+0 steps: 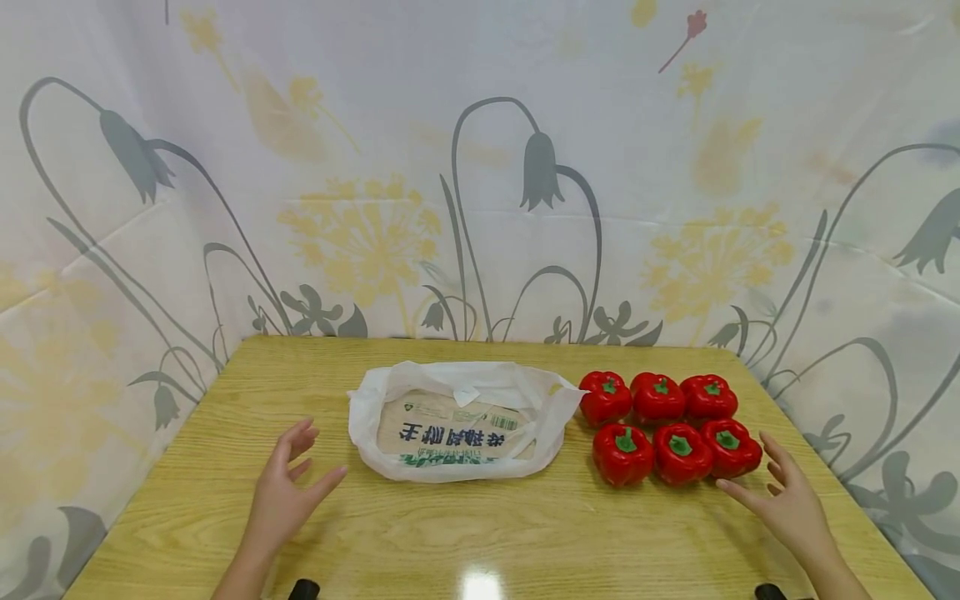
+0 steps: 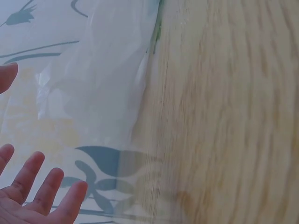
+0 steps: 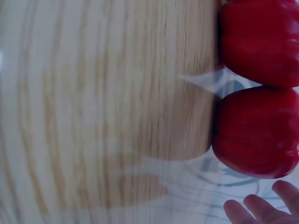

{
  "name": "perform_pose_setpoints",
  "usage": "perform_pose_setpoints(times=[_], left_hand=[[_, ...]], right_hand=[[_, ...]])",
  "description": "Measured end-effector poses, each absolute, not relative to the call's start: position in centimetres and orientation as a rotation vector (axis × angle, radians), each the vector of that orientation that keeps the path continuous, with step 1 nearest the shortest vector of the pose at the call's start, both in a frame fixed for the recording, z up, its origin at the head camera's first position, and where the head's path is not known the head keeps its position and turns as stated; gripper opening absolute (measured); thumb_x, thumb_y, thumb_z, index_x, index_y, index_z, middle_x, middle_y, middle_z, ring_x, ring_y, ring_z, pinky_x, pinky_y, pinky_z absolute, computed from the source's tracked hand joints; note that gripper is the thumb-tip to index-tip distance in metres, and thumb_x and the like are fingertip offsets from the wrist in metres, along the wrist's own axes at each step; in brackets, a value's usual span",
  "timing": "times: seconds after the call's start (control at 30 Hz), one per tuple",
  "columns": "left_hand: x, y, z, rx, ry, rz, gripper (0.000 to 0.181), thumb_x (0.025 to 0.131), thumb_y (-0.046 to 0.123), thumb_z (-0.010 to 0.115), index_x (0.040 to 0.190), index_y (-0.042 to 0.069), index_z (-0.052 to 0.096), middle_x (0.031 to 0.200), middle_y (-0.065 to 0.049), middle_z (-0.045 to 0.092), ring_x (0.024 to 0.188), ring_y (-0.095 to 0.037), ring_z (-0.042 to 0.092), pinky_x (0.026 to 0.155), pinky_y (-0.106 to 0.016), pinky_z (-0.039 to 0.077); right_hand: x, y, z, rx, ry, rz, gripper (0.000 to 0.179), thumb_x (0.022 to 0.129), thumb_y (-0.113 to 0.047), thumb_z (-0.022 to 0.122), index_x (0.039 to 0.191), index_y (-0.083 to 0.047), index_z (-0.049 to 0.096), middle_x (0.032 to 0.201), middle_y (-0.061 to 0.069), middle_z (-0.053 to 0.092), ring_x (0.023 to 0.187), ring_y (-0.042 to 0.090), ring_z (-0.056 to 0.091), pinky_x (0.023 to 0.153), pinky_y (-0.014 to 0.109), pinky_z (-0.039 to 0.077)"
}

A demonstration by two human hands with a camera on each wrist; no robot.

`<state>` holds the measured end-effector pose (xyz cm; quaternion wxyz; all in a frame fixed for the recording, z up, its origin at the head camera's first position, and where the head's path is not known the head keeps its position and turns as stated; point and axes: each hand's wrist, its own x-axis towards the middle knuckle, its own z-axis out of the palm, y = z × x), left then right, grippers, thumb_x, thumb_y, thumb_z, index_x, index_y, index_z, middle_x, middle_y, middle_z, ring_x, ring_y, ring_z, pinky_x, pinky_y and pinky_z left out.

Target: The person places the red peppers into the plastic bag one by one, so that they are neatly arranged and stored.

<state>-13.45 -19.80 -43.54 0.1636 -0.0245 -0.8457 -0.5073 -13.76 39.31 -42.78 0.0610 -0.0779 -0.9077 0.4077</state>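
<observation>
Several red bell peppers with green stems stand in two rows on the right side of the table. My right hand (image 1: 787, 500) is beside the front right bell pepper (image 1: 730, 447), thumb and fingers spread around its near right side. In the right wrist view its fingertips (image 3: 237, 211) show just below a bell pepper (image 3: 257, 133). Left of the peppers lies a white plastic bag (image 1: 457, 473) with its mouth spread wide, printed brown material showing inside. My left hand (image 1: 283, 492) hovers left of the bag, fingers apart and holding nothing.
The wooden table (image 1: 450, 533) reaches back to a hanging cloth (image 1: 480, 208) printed with grey and yellow flowers. The bag's right corner touches the back left bell pepper (image 1: 604, 400). Dark bands (image 1: 304, 590) show near both wrists.
</observation>
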Motion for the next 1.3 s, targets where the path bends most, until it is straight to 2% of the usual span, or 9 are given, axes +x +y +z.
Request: perform_pose_setpoints(times=[0.27, 0.37, 0.47, 0.57, 0.63, 0.7, 0.8, 0.93, 1.3], left_hand=[[-14.1, -19.3, -43.8, -0.052, -2.389, -1.561, 0.074, 0.078, 0.016, 0.077, 0.139, 0.006, 0.035, 0.128, -0.018, 0.044, 0.119, -0.03, 0.041, 0.089, -0.029, 0.046], [-14.3, -19.1, -43.8, -0.052, -2.375, -1.611, 0.073, 0.079, 0.015, 0.076, 0.138, 0.005, 0.034, 0.128, -0.019, 0.043, 0.119, -0.033, 0.041, 0.09, -0.047, 0.044], [-14.6, -19.0, -43.8, -0.044, -2.366, -1.65, 0.072, 0.08, 0.014, 0.075, 0.138, 0.005, 0.034, 0.128, -0.021, 0.042, 0.119, -0.034, 0.041, 0.089, -0.049, 0.044], [-14.8, -18.7, -43.8, -0.021, -2.366, -1.687, 0.071, 0.081, 0.013, 0.074, 0.138, 0.005, 0.034, 0.129, -0.021, 0.041, 0.119, -0.034, 0.041, 0.089, -0.046, 0.045], [-15.0, -18.5, -43.7, -0.001, -2.365, -1.711, 0.071, 0.081, 0.014, 0.074, 0.139, 0.006, 0.034, 0.129, -0.02, 0.041, 0.119, -0.034, 0.042, 0.088, -0.043, 0.046], [-15.1, -18.3, -43.7, 0.022, -2.368, -1.727, 0.07, 0.082, 0.015, 0.073, 0.139, 0.007, 0.034, 0.129, -0.019, 0.042, 0.119, -0.034, 0.043, 0.088, -0.04, 0.047], [-15.4, -18.0, -43.8, 0.049, -2.371, -1.738, 0.068, 0.083, 0.016, 0.072, 0.139, 0.006, 0.034, 0.128, -0.017, 0.043, 0.118, -0.033, 0.044, 0.09, -0.04, 0.046], [-15.6, -17.7, -43.9, 0.067, -2.378, -1.717, 0.065, 0.085, 0.018, 0.07, 0.138, 0.005, 0.036, 0.126, -0.016, 0.046, 0.116, -0.033, 0.048, 0.091, -0.043, 0.045], [-16.4, -17.2, -43.9, 0.131, -2.342, -1.757, 0.056, 0.086, 0.022, 0.069, 0.132, 0.005, 0.042, 0.122, -0.016, 0.05, 0.109, -0.03, 0.052, 0.075, -0.013, 0.044]], right_hand=[[-14.3, 39.0, -43.0, -0.195, -2.72, 1.227, 0.096, 0.084, -0.025, 0.071, 0.147, 0.003, 0.004, 0.147, 0.033, 0.008, 0.12, 0.061, 0.023, 0.089, 0.068, 0.029], [-14.5, 38.9, -43.0, -0.194, -2.725, 1.217, 0.096, 0.084, -0.024, 0.071, 0.147, 0.003, 0.004, 0.146, 0.033, 0.01, 0.119, 0.06, 0.026, 0.088, 0.068, 0.029], [-14.8, 39.0, -43.0, -0.2, -2.73, 1.229, 0.096, 0.084, -0.024, 0.071, 0.147, 0.004, 0.004, 0.146, 0.034, 0.009, 0.119, 0.06, 0.026, 0.089, 0.067, 0.03], [-15.1, 39.1, -43.1, -0.206, -2.739, 1.228, 0.095, 0.084, -0.025, 0.071, 0.147, 0.004, 0.004, 0.146, 0.034, 0.011, 0.119, 0.059, 0.028, 0.088, 0.052, 0.042], [-15.2, 39.2, -43.1, -0.208, -2.74, 1.24, 0.096, 0.084, -0.025, 0.071, 0.147, 0.003, 0.004, 0.145, 0.034, 0.012, 0.119, 0.059, 0.028, 0.082, 0.031, 0.046], [-15.3, 39.3, -43.2, -0.212, -2.741, 1.244, 0.096, 0.084, -0.024, 0.071, 0.147, 0.003, 0.004, 0.144, 0.035, 0.014, 0.119, 0.058, 0.029, 0.07, 0.013, 0.041], [-15.4, 39.4, -43.3, -0.212, -2.732, 1.269, 0.095, 0.084, -0.022, 0.071, 0.147, 0.003, 0.004, 0.142, 0.036, 0.016, 0.118, 0.058, 0.03, 0.063, 0.004, 0.033], [-15.6, 39.6, -43.4, -0.209, -2.725, 1.283, 0.094, 0.084, -0.021, 0.071, 0.146, 0.005, 0.004, 0.139, 0.038, 0.019, 0.116, 0.058, 0.03, 0.062, 0.002, 0.032], [-16.1, 39.6, -43.4, -0.271, -2.758, 1.264, 0.091, 0.086, -0.029, 0.068, 0.146, 0.005, 0.008, 0.141, 0.037, 0.018, 0.115, 0.058, 0.032, 0.061, 0.012, 0.04]])
